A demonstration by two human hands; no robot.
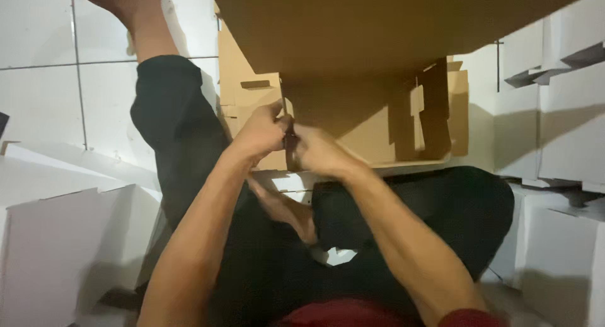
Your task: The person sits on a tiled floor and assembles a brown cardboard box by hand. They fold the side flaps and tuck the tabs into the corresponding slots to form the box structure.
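Note:
A brown cardboard box (378, 43) stands open on the floor in front of me, its big flap raised near the camera. My left hand (261, 133) and my right hand (318, 151) meet at the box's near left corner. Both pinch a narrow cardboard flap edge (290, 141) between their fingers. My legs in dark trousers (189, 131) are folded beneath my arms, one bare foot (287, 210) under my wrists.
Flat brown cardboard blanks (242, 87) lie behind the box on the white tiled floor (44, 93). White folded boxes (69, 239) stand at the left, and more white boxes (561, 138) are stacked at the right.

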